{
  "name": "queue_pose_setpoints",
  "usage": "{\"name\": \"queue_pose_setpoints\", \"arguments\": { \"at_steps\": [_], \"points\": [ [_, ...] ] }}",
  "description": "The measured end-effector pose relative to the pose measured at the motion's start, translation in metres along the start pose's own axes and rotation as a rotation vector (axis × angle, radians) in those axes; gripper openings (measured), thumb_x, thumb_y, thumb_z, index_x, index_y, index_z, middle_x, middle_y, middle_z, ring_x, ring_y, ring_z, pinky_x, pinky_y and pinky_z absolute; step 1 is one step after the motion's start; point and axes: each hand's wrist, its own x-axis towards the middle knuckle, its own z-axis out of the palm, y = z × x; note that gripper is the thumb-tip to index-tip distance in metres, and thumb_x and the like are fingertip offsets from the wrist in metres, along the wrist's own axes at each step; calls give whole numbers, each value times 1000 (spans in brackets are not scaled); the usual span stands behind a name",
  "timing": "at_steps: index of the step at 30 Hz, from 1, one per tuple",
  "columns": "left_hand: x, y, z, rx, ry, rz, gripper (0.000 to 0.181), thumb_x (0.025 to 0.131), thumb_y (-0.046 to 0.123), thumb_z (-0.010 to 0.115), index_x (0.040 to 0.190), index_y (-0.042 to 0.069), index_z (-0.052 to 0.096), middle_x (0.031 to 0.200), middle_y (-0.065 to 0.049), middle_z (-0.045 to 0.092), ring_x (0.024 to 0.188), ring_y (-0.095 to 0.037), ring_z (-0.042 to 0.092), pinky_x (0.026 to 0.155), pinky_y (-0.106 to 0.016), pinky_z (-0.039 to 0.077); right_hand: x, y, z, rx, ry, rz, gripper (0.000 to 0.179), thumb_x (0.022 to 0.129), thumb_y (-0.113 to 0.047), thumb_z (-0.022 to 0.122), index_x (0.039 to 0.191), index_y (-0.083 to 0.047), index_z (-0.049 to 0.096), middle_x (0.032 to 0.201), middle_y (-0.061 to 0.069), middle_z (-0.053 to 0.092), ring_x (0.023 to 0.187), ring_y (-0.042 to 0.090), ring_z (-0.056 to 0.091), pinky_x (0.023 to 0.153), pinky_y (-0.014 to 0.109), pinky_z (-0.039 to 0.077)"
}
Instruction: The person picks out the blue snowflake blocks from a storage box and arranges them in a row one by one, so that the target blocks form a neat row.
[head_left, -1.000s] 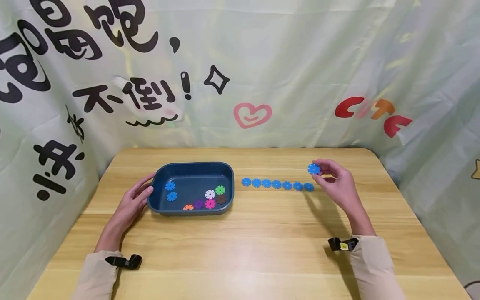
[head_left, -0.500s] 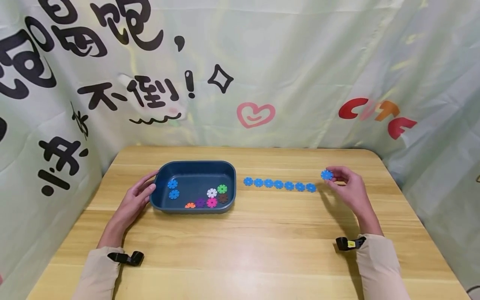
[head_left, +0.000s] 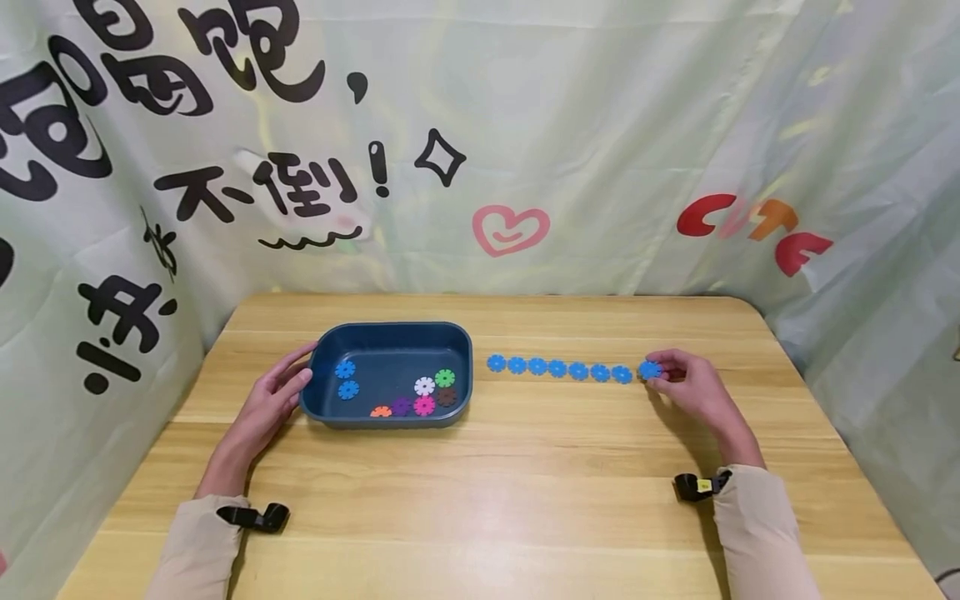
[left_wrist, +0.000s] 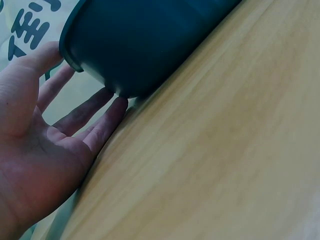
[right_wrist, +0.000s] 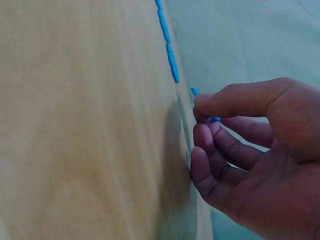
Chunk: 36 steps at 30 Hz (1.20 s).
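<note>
My right hand (head_left: pixel 693 386) pinches a blue snowflake disc (head_left: pixel 650 369) between thumb and fingers, low over the table at the right end of a row of blue discs (head_left: pixel 557 368). A small gap parts it from the last disc in the row. In the right wrist view the held disc (right_wrist: pixel 195 91) is tilted and stands slightly off the row, mostly covered by the thumb. My left hand (head_left: pixel 266 404) rests against the left end of a dark blue tray (head_left: pixel 386 422). In the left wrist view, its extended fingers (left_wrist: pixel 85 112) touch the tray's outer wall.
Inside the tray, two blue discs (head_left: pixel 347 389) lie at the left, and green (head_left: pixel 445 378), white (head_left: pixel 424 386), brown, pink, purple and orange ones at the right. A wooden table (head_left: pixel 480 500) carries everything. Behind it hangs a printed curtain (head_left: pixel 600 150).
My right hand has moved right and then down with the blue disc, from above the row's end to nearly table level. The left hand stays at the tray.
</note>
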Motion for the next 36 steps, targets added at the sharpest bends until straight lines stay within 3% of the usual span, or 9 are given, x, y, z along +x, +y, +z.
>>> {"name": "queue_pose_setpoints", "arguments": {
  "at_steps": [7,14,27,36],
  "points": [
    [0,1,0,8,3,-14,55,109,29,53,161,21,37,165,-21,24,128,-9,50,97,-18,50,2,2,5,-33,-22,37,32,95,-3,71,123,9,63,103,19,64,91,26,57,66,22,49],
    [0,0,1,12,-4,-4,56,109,28,53,161,19,35,164,-26,22,126,-8,51,97,-18,49,1,1,6,-58,-53,60,33,95,-8,72,124,7,65,101,15,63,89,27,54,67,28,46],
    [-1,0,0,41,4,-13,55,109,30,52,161,22,36,166,-24,20,131,-14,46,95,-17,50,2,0,7,-55,-61,28,36,95,-7,72,127,8,64,107,20,65,93,28,56,69,27,48],
    [-1,2,1,26,6,-13,55,109,30,52,161,22,36,165,-24,21,128,-11,48,95,-18,50,-2,-14,3,-25,24,-37,41,97,-12,73,132,4,61,112,21,61,98,32,58,69,25,48]
  ]
}}
